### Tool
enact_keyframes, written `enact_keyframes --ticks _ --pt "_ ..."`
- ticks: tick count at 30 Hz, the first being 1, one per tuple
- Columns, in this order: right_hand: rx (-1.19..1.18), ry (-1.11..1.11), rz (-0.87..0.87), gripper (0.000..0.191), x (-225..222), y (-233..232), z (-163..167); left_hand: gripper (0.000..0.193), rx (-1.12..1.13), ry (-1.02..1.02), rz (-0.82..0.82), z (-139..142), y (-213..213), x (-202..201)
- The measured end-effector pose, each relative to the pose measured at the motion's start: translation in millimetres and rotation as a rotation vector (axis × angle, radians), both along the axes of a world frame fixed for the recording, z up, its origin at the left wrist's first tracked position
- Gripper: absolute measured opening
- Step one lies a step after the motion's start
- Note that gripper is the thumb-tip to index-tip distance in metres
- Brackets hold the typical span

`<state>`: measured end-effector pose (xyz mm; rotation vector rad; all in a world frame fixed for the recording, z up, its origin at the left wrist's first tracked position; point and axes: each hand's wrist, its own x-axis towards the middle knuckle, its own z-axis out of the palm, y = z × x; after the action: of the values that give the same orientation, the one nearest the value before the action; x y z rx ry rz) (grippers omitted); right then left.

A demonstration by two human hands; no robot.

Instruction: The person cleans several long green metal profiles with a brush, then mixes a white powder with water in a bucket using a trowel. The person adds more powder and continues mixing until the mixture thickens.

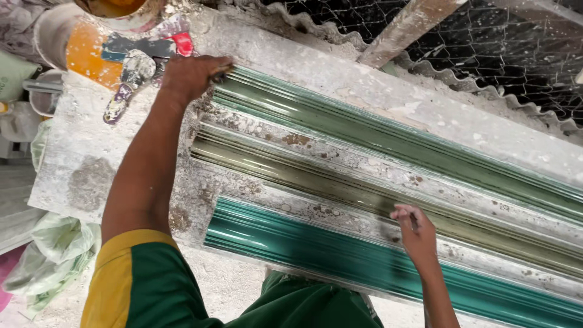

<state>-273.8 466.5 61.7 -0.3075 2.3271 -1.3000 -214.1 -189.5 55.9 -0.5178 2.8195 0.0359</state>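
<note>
- Right hand [415, 234]: the fingers are pinched narrow round something thin and dark, too small to make out, and pressed down on the olive moulding [340, 188], the middle strip of three.
- Just below that hand runs the teal moulding [340, 252], glossy, nearest the person's body; the hand's heel sits over the plaster-crusted ridge between the two strips.
- Left hand [193, 76]: reaching far up, fingers curled shut over the near end of the green moulding [376, 136], the top strip; a dark bit shows at the fingertips, but I can't tell what it is.
- All three strips lie side by side, slanting down to the right, on a rough, plaster-splashed workbench [85, 164].
- Beyond the left hand, a plaster-caked putty knife [130, 79] lies on the bench next to a red-handled tool [176, 42].
- At the top edge, an orange-stained bucket [118, 9], only partly in view.
- Upper right, wire mesh [504, 54] behind a corrugated edge.
- Lower left, a crumpled pale green plastic bag [54, 255] on the floor beside the person's yellow and green sleeve [139, 279].
</note>
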Motion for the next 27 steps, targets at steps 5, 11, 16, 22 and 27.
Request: enact_keyframes --ticks 5,11,16,22,27 --pt "0.042 -0.057 -0.177 0.029 15 36 -2 0.035 0.172 0.354 0.216 -13 -6 18" --pt "0.029 0.022 -0.209 0.03 38 82 -8 0.039 0.639 0.55 0.233 -34 98 -42" --pt "-0.036 0.029 -0.297 0.029 55 143 -2 0.04 0.831 0.405 0.118 -17 247 -125" --pt "0.108 -0.018 -0.491 0.027 73 267 1 0.043 0.822 0.225 -0.009 -8 440 -221" --pt "0.019 0.069 -0.568 0.025 76 411 -27 0.054 0.716 0.101 -0.18 -17 598 -293"
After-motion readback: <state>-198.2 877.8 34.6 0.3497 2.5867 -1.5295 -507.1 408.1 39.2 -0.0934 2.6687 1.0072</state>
